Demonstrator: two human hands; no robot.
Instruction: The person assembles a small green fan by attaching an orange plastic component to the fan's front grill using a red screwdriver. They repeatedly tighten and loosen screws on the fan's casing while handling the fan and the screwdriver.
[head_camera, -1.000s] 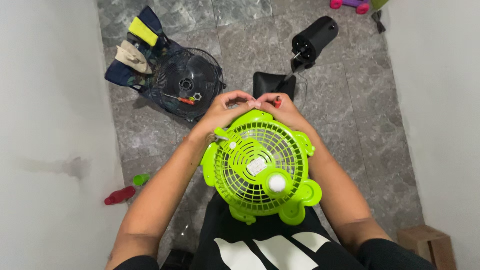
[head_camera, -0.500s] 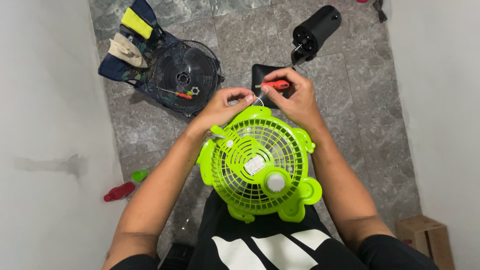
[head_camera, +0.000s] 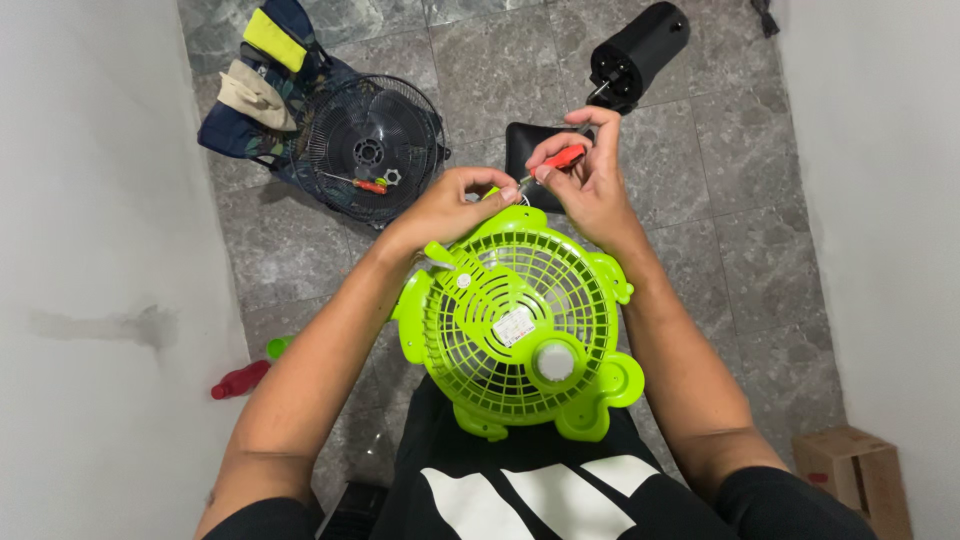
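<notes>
Two bare hands meet at the far rim of a lime-green fan housing (head_camera: 520, 325) that rests on the person's lap, its rear grille facing up. The left hand (head_camera: 450, 205) is curled, fingertips pinched together at the top edge of the housing. The right hand (head_camera: 590, 185) pinches a red-handled screwdriver (head_camera: 558, 160), its tip angled down toward the same spot; the contact point itself is hidden by the fingers. Beyond the hands on the grey tiled floor (head_camera: 720, 220) lie a black fan base (head_camera: 530, 150) and a black motor housing (head_camera: 640, 50). To the left, a black wire fan guard (head_camera: 372, 150) holds a second small screwdriver (head_camera: 362, 183), overlapping a dark cloth bundle (head_camera: 262, 90). A red bottle (head_camera: 238, 381) lies near the left wall, and a cardboard box (head_camera: 855, 475) stands at the lower right.
</notes>
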